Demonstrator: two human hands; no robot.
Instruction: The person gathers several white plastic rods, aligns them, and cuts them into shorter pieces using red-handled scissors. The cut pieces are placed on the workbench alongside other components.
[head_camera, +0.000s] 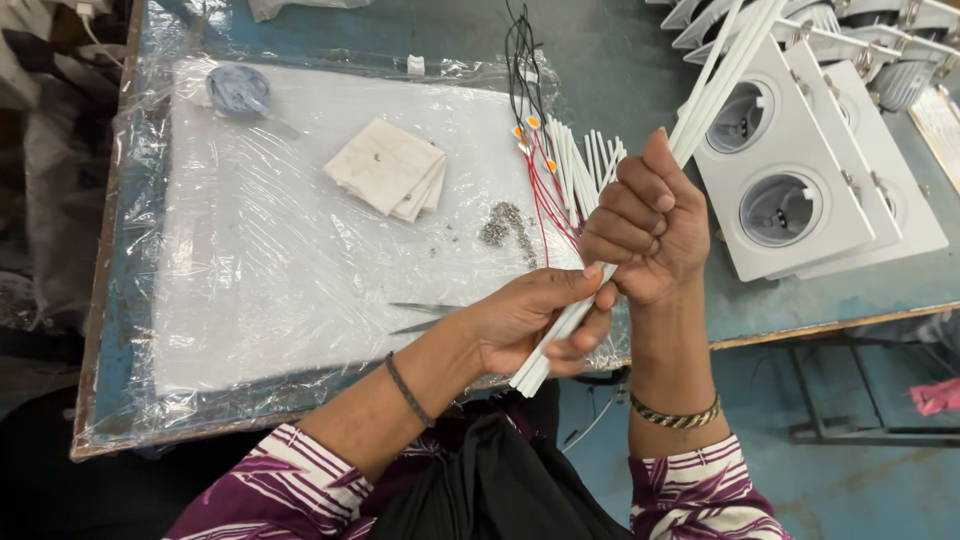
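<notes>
Grasping a bundle of long thin white tubes (640, 225), both hands, left (530, 320) and right (648, 228), clench it slantwise.

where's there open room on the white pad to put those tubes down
Free: the pad's left and middle stretch, below the folded cloth and left of the tweezers. Crowded: the right edge, with cut tubes, wires and small metal bits.

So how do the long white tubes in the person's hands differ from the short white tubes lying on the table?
The long white tubes are many times the length of the short white tubes. The long ones are bunched tightly and held up at a slant by the left hand and the right hand; the short ones lie loose and fanned out on the plastic-covered mat, beside red and black wires. Both look like thin white sleeving.
</notes>
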